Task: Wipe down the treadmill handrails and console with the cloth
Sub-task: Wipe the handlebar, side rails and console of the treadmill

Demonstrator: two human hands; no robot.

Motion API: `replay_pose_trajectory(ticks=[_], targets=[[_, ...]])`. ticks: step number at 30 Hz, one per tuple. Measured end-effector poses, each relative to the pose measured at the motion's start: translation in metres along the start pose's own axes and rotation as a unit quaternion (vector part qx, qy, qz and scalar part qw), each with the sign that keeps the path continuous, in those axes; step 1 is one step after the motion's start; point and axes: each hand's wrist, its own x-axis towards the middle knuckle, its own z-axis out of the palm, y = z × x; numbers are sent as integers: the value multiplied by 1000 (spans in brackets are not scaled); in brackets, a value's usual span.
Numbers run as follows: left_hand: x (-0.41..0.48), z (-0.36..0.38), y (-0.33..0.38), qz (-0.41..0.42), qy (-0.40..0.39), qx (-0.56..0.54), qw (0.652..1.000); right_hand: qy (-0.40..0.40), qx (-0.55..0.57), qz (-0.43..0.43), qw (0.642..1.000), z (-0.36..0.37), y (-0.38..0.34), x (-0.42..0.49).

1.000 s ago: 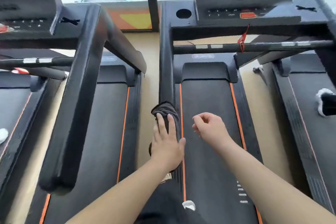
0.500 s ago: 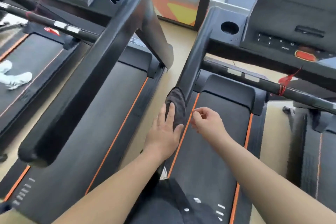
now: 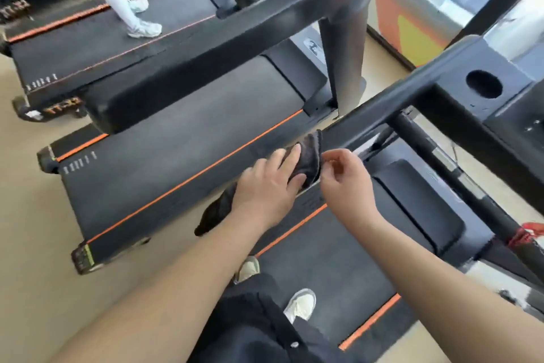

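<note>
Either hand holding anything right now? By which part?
Left hand presses the cloth flat onto the handrail, fingers over its middle. Right hand is curled beside the cloth's edge; whether it pinches cannot be told.

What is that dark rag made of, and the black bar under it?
The cloth looks like soft, fuzzy fabric, maybe microfibre: its edge is plush and it bends over the bar. The handrail looks like hard plastic or coated metal with a matte black finish: straight flat sides, only a dull shine.

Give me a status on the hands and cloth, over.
Left hand flat on cloth, draped over handrail end. Right hand curled at cloth edge, grip unclear. Rail ahead unobstructed.
</note>
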Motion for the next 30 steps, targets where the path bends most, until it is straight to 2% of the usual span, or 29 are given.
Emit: replay_pose_trajectory(ticks=[3, 6, 8, 11, 13, 14, 17, 21, 24, 27, 30], targets=[[-57, 12, -48, -3, 67, -2, 998, -4, -37, -98, 995, 10, -7, -1], [-94, 13, -82, -50, 46, -106, 992, -37, -109, -152, 982, 15, -10, -2], [-82, 4, -79, -91, 24, -125, 988, -69, -178, -216, 958, 11, -13, 7], [-40, -9, -56, -137, -25, -108, 984, -138, -319, -280, 895, 4, -24, 28], [-8, -20, -44, -134, -70, -135, 979, -178, -393, -270, 860, 3, -35, 43], [2, -23, -39, -124, -79, -152, 977, -194, -408, -251, 856, 3, -38, 48], [2, -25, -31, -71, -72, -169, 980, -203, -401, -219, 866, 3, -41, 54], [-53, -15, -58, -10, -18, -115, 993, -217, -430, -236, 844, 3, -39, 63], [-80, -13, -77, -30, -23, -124, 992, -223, -440, -239, 837, 4, -39, 64], [-52, -23, -64, -74, -107, -117, 985, -232, -457, -244, 823, 4, -43, 63], [5, -27, -40, -132, -178, -168, 960, -238, -464, -238, 819, 5, -47, 64]])
